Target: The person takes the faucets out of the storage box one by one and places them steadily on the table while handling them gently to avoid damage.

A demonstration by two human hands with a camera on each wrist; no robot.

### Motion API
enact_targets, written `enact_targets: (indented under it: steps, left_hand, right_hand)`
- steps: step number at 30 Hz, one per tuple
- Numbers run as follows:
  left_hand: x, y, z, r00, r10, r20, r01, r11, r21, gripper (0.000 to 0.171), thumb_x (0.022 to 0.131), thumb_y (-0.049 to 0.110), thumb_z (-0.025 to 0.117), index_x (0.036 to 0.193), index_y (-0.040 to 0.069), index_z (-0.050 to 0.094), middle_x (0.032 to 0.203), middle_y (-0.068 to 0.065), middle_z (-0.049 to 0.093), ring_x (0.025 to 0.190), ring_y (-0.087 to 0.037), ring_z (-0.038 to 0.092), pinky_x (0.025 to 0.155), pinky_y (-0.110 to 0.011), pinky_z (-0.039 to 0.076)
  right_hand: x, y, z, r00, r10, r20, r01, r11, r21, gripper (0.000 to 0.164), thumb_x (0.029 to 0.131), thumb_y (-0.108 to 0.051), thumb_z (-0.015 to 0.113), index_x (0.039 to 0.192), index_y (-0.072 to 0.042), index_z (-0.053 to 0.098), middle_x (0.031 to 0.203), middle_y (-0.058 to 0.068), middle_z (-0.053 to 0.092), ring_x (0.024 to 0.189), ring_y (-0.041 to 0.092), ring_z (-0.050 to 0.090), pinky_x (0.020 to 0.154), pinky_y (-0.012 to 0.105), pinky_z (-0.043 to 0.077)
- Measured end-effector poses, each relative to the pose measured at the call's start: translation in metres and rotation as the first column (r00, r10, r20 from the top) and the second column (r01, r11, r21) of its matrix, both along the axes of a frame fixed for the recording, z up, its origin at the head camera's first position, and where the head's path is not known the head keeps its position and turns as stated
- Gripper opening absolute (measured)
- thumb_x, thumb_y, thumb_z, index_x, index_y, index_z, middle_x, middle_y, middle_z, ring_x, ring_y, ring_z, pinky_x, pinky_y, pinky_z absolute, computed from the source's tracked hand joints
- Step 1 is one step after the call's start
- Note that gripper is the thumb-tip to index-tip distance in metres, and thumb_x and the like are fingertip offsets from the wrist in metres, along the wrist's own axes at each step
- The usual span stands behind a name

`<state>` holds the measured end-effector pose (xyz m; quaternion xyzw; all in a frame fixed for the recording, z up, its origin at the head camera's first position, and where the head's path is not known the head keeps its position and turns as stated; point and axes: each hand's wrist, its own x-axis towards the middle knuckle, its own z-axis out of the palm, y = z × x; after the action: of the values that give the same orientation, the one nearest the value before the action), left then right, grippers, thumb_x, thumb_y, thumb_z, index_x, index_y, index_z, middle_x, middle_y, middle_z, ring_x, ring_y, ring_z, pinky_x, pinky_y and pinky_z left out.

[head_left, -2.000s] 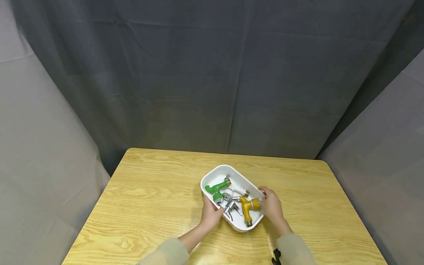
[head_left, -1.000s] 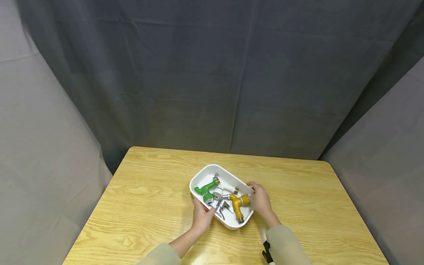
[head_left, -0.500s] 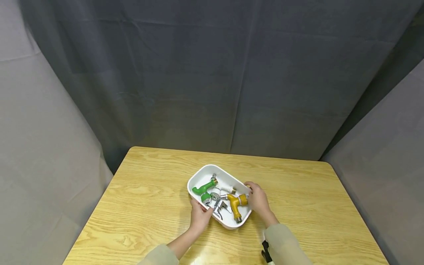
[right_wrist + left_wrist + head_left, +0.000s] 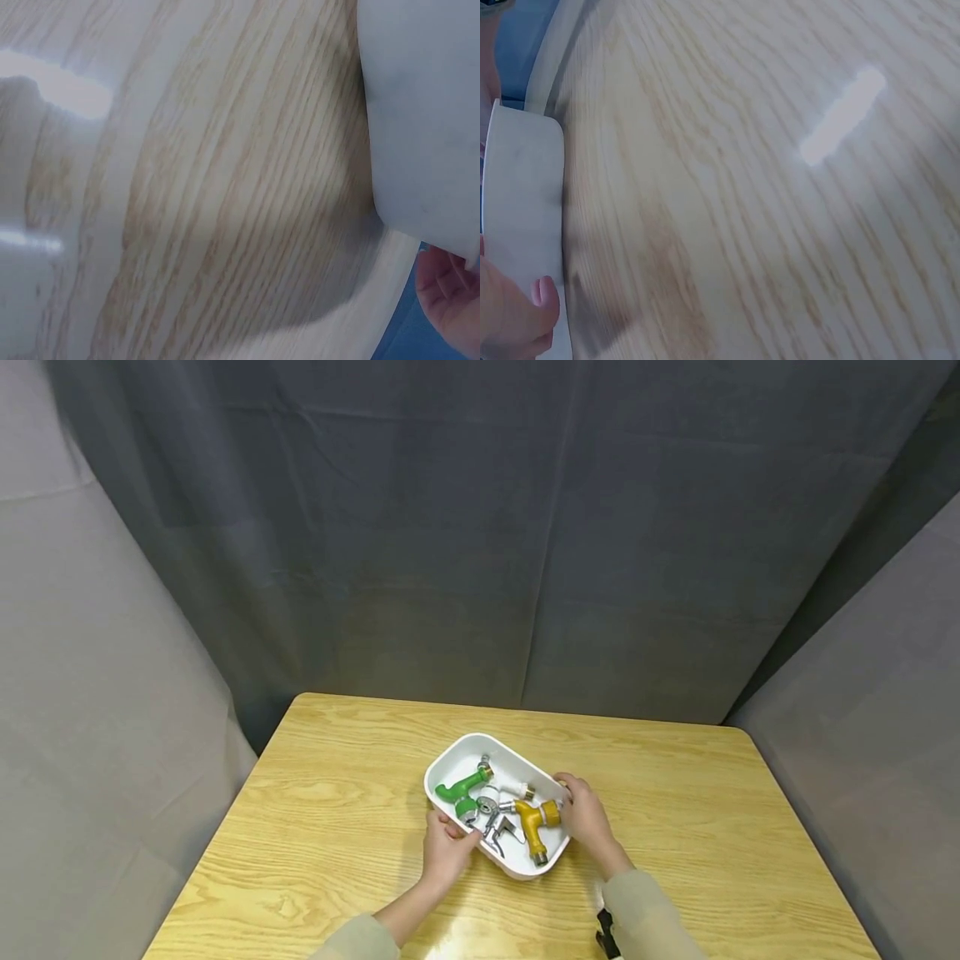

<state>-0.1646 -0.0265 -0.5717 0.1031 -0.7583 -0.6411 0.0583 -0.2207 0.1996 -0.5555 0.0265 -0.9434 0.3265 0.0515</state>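
Observation:
A white plastic tub [image 4: 517, 870] sits slantwise on the table. In it lie a green tap [image 4: 465, 787], a yellow tap [image 4: 530, 822], a white tap [image 4: 487, 799] and chrome fittings [image 4: 506, 832]. My left hand [image 4: 446, 852] grips the tub's near left side, thumb at the rim and fingers along the outer wall. My right hand [image 4: 585, 817] holds the right end, its fingertips partly hidden behind the rim. The left wrist view shows a hand [image 4: 514, 315] against the tub's outer wall. Fingers [image 4: 442, 281] appear beside the tub in the right wrist view.
The wood-grain table [image 4: 337, 777] surrounds the tub. A small black object [image 4: 606, 933] lies beside the right sleeve, partly covered. A dark curtain [image 4: 420, 543] hangs behind the table, with pale cloth [image 4: 97, 693] on the left side and more on the right.
The tub and both hands shifted left in the head view, along with a slight view shift, and then settled. My left hand has since edged slightly left along the tub's side.

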Motion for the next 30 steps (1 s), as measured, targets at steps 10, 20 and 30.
enact_targets:
  steps: [10,20,30]
  left_hand:
    - [-0.001,-0.007,-0.01,0.971,0.042,-0.237,-0.129,0.922,-0.366,0.059,0.062,0.023,0.081,0.099,0.005,0.039,0.098,-0.008,0.034,0.086,-0.021,0.039,0.078,-0.035,0.037]
    - [-0.054,-0.047,-0.004,0.903,-0.175,-0.393,-0.113,0.784,-0.61,0.054,0.068,0.018,0.072,0.113,0.002,0.047,0.118,-0.012,0.045,0.106,-0.028,0.041,0.091,-0.046,0.031]
    - [-0.105,-0.084,0.018,0.895,-0.436,-0.097,0.176,0.544,-0.82,0.062,0.074,0.019,0.066,0.13,0.006,0.043,0.127,-0.011,0.048,0.118,-0.029,0.041,0.098,-0.046,0.031]
  right_hand:
    - [0.016,0.006,0.003,0.999,0.026,0.042,-0.022,0.994,-0.106,0.062,0.083,-0.004,0.059,0.139,-0.002,0.032,0.117,0.024,0.051,0.101,0.036,0.053,0.086,0.05,0.043]
    - [0.041,0.002,0.003,0.993,-0.107,0.042,0.114,0.964,-0.24,0.074,0.08,-0.01,0.063,0.141,0.002,0.022,0.121,0.028,0.042,0.104,0.04,0.049,0.085,0.049,0.044]
    - [0.064,-0.013,-0.006,0.984,-0.175,0.044,0.18,0.93,-0.32,0.067,0.08,-0.011,0.063,0.134,0.009,0.03,0.111,0.025,0.048,0.091,0.031,0.055,0.069,0.03,0.047]
